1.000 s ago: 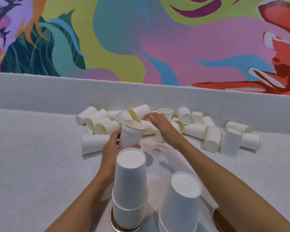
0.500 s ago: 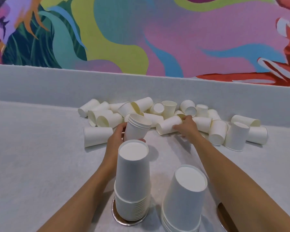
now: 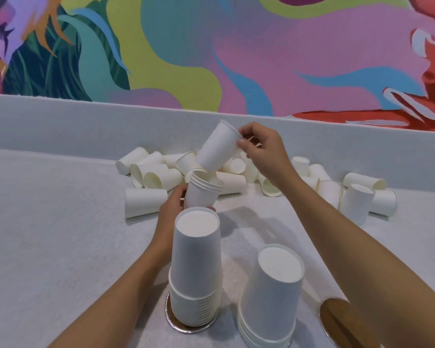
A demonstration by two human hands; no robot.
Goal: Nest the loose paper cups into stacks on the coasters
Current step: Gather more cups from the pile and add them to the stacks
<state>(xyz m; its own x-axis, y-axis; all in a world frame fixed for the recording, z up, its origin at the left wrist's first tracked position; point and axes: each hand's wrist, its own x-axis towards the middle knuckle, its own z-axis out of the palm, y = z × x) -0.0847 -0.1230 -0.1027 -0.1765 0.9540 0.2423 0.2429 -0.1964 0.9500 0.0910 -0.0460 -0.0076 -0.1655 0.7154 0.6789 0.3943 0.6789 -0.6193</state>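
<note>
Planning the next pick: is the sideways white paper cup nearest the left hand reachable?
Likely not yet: nothing blocks the sideways white paper cup, but the left hand grips a nested white paper cup stack.

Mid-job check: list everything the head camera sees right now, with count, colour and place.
loose cups: roughly twenty, white, mostly on their sides, piled at the table's far side
single cup: one, white, tilted in the air above the pile
small nested stack: one, white, mouths up, just below the single cup
left stack: one, white, upside down on a coaster, near side
right stack: one, white, upside down, beside it
coasters: two seen, brown with silver rims; one under the left stack, one bare at near right
table: one, pale grey, raised back wall
mural: one, multicoloured, behind
left hand: grips the small nested stack
right hand: pinches the single cup's upper end
</note>
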